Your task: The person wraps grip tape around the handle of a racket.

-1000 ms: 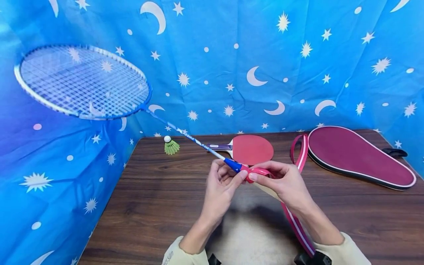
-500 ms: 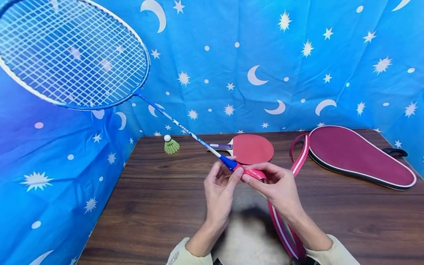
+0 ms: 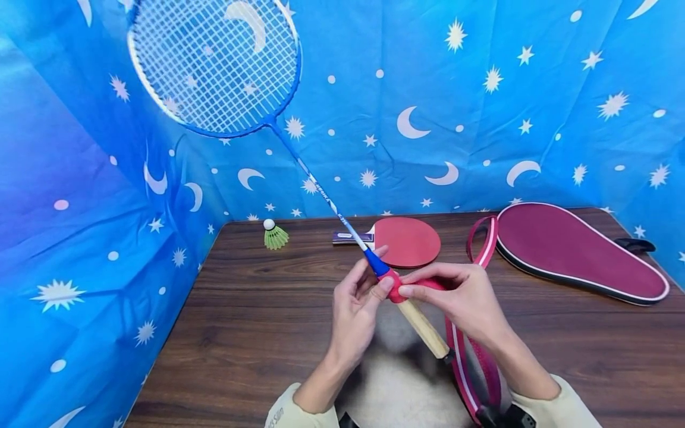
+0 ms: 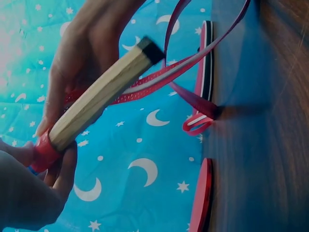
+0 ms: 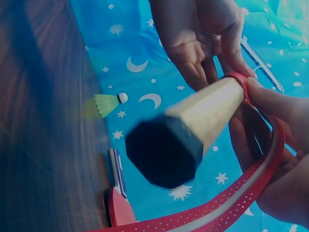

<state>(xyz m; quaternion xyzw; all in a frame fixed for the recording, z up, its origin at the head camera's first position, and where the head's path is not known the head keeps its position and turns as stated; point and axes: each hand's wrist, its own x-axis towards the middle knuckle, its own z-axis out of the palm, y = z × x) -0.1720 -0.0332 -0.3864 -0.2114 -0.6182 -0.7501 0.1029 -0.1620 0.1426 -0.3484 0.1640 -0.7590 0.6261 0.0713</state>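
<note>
A blue and white badminton racket [image 3: 316,184] slants up to the left, head raised over the table. My left hand [image 3: 353,315] grips it with thumb and fingers where the blue cone meets the handle. Red perforated grip tape [image 3: 461,362] is wound round the top of the handle there. My right hand [image 3: 473,303] pinches the tape beside the wound part, and the loose length hangs below it. Bare wood [image 4: 101,94] shows along the lower handle, ending in a black butt cap [image 5: 164,152]. Part of the tape is hidden behind my right fingers.
On the dark wooden table [image 3: 241,345] lie a table tennis bat [image 3: 408,241], a green shuttlecock [image 3: 276,236] and a maroon bat case [image 3: 578,252]. A loop of tape [image 3: 486,244] reaches the case's left edge. A blue star-patterned cloth [image 3: 364,95] hangs behind.
The racket has rolled and tilted more upright, its head shifting right, so the bare handle now shows below my hands. Both hands stay at the top of the handle, holding racket and tape.
</note>
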